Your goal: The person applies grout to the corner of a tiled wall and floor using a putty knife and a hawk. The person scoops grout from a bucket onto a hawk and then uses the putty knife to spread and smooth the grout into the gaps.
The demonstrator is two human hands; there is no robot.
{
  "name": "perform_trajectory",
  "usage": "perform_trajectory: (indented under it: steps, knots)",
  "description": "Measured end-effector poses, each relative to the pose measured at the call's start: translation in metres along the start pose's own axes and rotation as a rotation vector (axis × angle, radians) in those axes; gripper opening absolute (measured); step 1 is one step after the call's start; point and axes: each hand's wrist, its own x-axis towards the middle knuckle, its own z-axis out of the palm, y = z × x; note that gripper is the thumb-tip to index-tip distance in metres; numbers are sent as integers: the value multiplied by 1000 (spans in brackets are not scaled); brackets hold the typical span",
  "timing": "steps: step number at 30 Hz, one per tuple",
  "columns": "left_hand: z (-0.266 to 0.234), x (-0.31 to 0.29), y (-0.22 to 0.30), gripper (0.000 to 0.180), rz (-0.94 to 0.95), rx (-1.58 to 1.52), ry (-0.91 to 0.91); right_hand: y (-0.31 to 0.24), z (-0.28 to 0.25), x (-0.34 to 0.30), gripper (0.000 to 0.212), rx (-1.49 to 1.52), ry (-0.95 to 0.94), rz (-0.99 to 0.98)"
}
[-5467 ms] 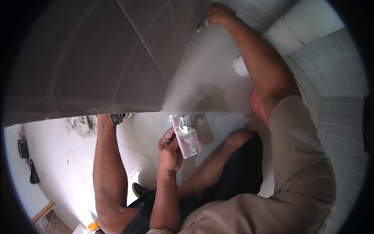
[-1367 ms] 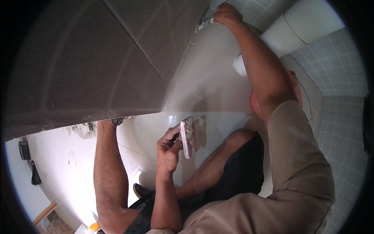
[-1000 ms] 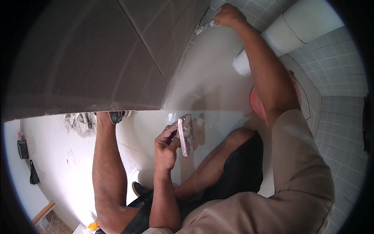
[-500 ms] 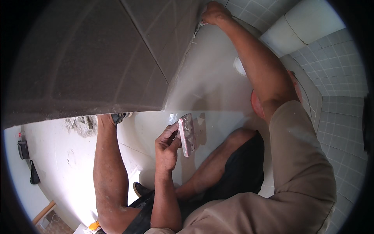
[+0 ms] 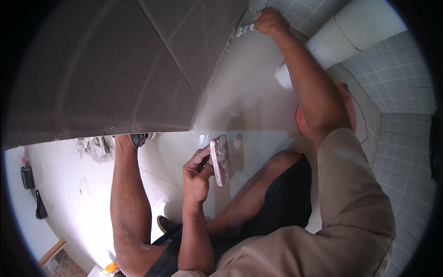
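My left hand (image 5: 197,177) grips a thin rectangular pinkish slab (image 5: 221,160) by its left edge, thumb and fingers pinching it. Smears of pale paste coat the slab's upper face. Stretched far forward, my right hand (image 5: 272,22) is closed around a small scraper whose pale, paste-smeared blade (image 5: 244,30) points left toward the joint at the foot of the dark tiled panel (image 5: 115,69). My fingers hide the scraper's handle. Whether the blade touches the joint I cannot tell. Rough whitish paste (image 5: 226,50) lines that edge.
A thick white pipe (image 5: 355,34) runs at the far right, near my right forearm. Under that arm stands a red bucket (image 5: 302,121), partly covered. Small grey wall tiles (image 5: 404,138) rise at the right. Rubble (image 5: 98,147) lies on the floor at left.
My right hand has shifted a little right and nearer, away from the panel's edge, so the scraper blade now shows. My left hand and the slab have barely moved.
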Motion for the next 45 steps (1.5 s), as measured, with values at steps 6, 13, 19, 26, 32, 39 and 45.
perform_trajectory:
  steps: [6,13,19,26,32,39,45]
  knots:
    - [-5,1,-6,36,24,-29,33,-4,10,-8,28,-55,48,34]
    - [-1,0,1,34,13,-44,36,15,66,-51,31,218,-27,149]
    - [-3,1,-5,33,33,-44,34,23,115,-50,46,365,234,71]
    - [0,-2,1,40,-10,-85,21,32,148,-55,43,531,175,140]
    - [2,-2,0,41,-5,-110,7,46,168,-58,45,641,232,45]
    - [-2,-4,0,40,0,-63,18,41,177,-83,46,704,179,21]
    - [1,-5,1,37,43,-36,16,42,181,-105,45,676,174,-14]
